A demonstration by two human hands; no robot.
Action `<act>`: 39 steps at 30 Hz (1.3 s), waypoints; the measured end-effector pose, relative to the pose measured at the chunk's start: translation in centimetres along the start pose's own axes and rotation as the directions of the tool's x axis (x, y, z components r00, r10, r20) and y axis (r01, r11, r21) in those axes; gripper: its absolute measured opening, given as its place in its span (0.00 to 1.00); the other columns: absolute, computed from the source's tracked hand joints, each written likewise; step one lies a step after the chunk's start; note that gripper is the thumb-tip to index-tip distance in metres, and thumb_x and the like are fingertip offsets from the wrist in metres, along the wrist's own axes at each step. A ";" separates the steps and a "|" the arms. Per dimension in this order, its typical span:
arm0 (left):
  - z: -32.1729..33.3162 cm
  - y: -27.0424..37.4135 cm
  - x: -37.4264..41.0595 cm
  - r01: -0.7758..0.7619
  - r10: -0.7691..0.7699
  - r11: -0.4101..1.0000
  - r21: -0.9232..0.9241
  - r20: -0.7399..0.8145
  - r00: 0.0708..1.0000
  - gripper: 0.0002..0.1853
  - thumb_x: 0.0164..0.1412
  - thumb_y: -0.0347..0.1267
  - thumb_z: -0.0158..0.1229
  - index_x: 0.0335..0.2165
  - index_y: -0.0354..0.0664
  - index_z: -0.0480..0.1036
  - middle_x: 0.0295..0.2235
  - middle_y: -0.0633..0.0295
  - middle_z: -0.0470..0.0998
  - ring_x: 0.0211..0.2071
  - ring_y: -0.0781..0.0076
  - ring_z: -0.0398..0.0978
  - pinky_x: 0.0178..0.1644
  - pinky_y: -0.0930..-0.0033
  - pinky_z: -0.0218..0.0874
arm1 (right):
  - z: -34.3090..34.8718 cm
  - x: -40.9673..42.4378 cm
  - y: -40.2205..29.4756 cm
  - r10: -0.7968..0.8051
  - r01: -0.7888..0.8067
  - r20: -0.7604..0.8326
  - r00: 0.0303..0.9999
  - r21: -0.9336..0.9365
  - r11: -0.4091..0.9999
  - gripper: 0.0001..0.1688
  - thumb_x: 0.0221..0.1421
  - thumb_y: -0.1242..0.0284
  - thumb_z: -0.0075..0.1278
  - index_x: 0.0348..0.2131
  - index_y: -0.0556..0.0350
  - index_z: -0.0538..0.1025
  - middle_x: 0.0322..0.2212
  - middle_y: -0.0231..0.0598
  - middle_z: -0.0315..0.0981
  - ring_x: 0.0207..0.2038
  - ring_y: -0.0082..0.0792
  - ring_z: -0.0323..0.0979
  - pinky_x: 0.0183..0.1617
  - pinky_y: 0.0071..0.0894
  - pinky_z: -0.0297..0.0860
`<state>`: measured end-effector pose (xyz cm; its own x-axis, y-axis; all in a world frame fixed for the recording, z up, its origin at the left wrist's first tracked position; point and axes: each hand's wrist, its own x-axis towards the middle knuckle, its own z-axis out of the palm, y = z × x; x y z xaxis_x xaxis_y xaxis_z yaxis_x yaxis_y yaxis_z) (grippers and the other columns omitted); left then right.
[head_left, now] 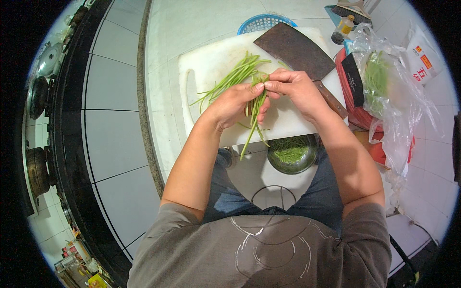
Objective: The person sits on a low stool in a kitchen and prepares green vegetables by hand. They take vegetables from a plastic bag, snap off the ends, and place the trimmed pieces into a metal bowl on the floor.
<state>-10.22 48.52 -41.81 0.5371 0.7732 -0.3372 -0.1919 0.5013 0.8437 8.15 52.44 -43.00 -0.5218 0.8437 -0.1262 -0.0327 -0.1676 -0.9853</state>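
Thin green vegetable stems (256,109) hang down from my left hand (234,100), which grips them over a white plastic cutting board (288,122). My right hand (293,86) meets it at the top of the bunch, thumb and fingertips pinching the stem ends. More loose stems (237,72) lie on the board just beyond my left hand. To the right, a cleaver (295,48) rests flat on the board, its dark blade pointing away and its wooden handle (331,100) partly behind my right forearm. Under the board's near edge sits a bowl (292,169) of cut green pieces (291,154).
A blue perforated basket (264,22) stands behind the board. On the right are a clear plastic bag (399,97) with green stems inside, a red container (345,82) and a capped bottle (342,30). A stone-edged counter (146,90) runs along the left.
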 end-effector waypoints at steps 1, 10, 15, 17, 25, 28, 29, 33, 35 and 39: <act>0.3 0.1 -0.1 -0.004 0.004 1.000 -0.022 -0.005 1.000 0.20 0.63 0.42 0.41 0.40 0.34 0.66 0.22 0.60 0.69 0.20 0.73 0.67 0.25 0.72 0.60 | -0.1 0.0 0.1 -0.011 0.012 0.022 1.000 -0.033 0.999 0.10 0.49 0.73 0.53 0.30 0.64 0.77 0.27 0.30 0.69 0.32 0.22 0.66 0.40 0.20 0.61; -1.2 -0.4 0.7 0.108 0.185 0.905 0.411 -0.610 0.770 0.13 0.61 0.38 0.46 0.31 0.37 0.67 0.20 0.63 0.69 0.20 0.69 0.65 0.23 0.67 0.57 | -3.2 1.4 0.5 -0.240 0.111 -0.152 0.959 -0.577 0.809 0.11 0.48 0.73 0.51 0.34 0.56 0.77 0.29 0.40 0.72 0.32 0.35 0.71 0.38 0.31 0.66; -1.7 -0.5 1.1 0.462 0.572 0.373 0.805 -0.591 0.568 0.13 0.59 0.35 0.45 0.30 0.33 0.67 0.27 0.38 0.73 0.32 0.40 0.70 0.37 0.48 0.59 | -2.5 1.6 2.1 -0.352 0.062 -0.170 0.921 -0.826 0.560 0.10 0.43 0.78 0.49 0.31 0.57 0.76 0.30 0.43 0.69 0.36 0.44 0.69 0.40 0.38 0.67; -1.6 -0.6 1.2 0.557 0.493 0.276 0.783 -0.613 0.618 0.14 0.60 0.36 0.44 0.31 0.33 0.67 0.28 0.41 0.73 0.32 0.41 0.70 0.37 0.50 0.59 | -1.7 1.5 2.3 -0.387 0.072 -0.105 0.916 -0.906 0.418 0.11 0.43 0.79 0.47 0.32 0.57 0.76 0.31 0.41 0.68 0.38 0.43 0.69 0.41 0.38 0.67; -2.0 -1.4 1.2 0.471 0.393 0.271 0.839 -0.543 0.742 0.14 0.58 0.36 0.46 0.30 0.33 0.66 0.28 0.38 0.72 0.33 0.39 0.70 0.37 0.48 0.59 | -1.2 2.2 1.8 -0.236 0.025 -0.038 0.971 -0.966 0.258 0.07 0.45 0.81 0.43 0.27 0.59 0.72 0.32 0.46 0.65 0.41 0.44 0.66 0.44 0.41 0.64; -1.5 -1.8 1.8 0.475 0.427 0.222 0.852 -0.523 0.738 0.14 0.57 0.36 0.48 0.30 0.33 0.66 0.28 0.39 0.73 0.33 0.40 0.70 0.37 0.48 0.60 | -1.6 1.8 1.8 -0.182 0.078 0.027 0.983 -0.958 0.278 0.04 0.45 0.80 0.45 0.26 0.59 0.71 0.31 0.45 0.64 0.40 0.45 0.65 0.43 0.41 0.63; -1.2 -1.9 2.1 0.476 0.446 0.208 0.854 -0.516 0.731 0.14 0.57 0.37 0.48 0.29 0.33 0.66 0.28 0.39 0.73 0.34 0.40 0.70 0.38 0.48 0.60 | -1.7 1.7 2.2 -0.207 0.112 0.054 0.977 -0.953 0.280 0.02 0.45 0.78 0.46 0.25 0.58 0.70 0.31 0.43 0.64 0.38 0.45 0.65 0.42 0.41 0.63; -0.5 -2.1 3.3 0.484 0.437 0.162 0.860 -0.502 0.746 0.14 0.56 0.37 0.50 0.30 0.33 0.66 0.27 0.40 0.73 0.32 0.42 0.71 0.37 0.48 0.61 | -1.8 0.9 2.4 -0.331 0.289 0.185 0.925 -0.909 0.300 0.03 0.45 0.78 0.47 0.23 0.59 0.68 0.28 0.43 0.65 0.37 0.45 0.64 0.41 0.41 0.63; -0.5 -2.2 3.6 0.451 0.453 0.154 0.879 -0.469 0.758 0.14 0.55 0.36 0.50 0.31 0.33 0.66 0.27 0.40 0.73 0.31 0.42 0.71 0.35 0.48 0.61 | -2.0 1.0 1.8 -0.322 0.321 0.214 0.922 -0.889 0.327 0.04 0.45 0.77 0.49 0.24 0.59 0.69 0.25 0.40 0.67 0.35 0.41 0.65 0.39 0.38 0.63; -2.5 -2.5 3.0 0.245 0.430 0.479 0.843 -0.468 0.772 0.11 0.58 0.35 0.48 0.31 0.35 0.67 0.22 0.53 0.74 0.22 0.57 0.70 0.28 0.60 0.61 | -2.6 1.1 -0.2 -0.073 0.129 0.120 0.990 -0.579 0.805 0.06 0.47 0.74 0.51 0.27 0.59 0.72 0.21 0.33 0.69 0.29 0.29 0.68 0.34 0.29 0.65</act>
<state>-10.18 50.54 -46.00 -0.0530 0.9943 -0.0928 0.7320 0.1019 0.6736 9.83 54.74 -43.24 -0.6163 0.7865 -0.0394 0.4001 0.2697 -0.8759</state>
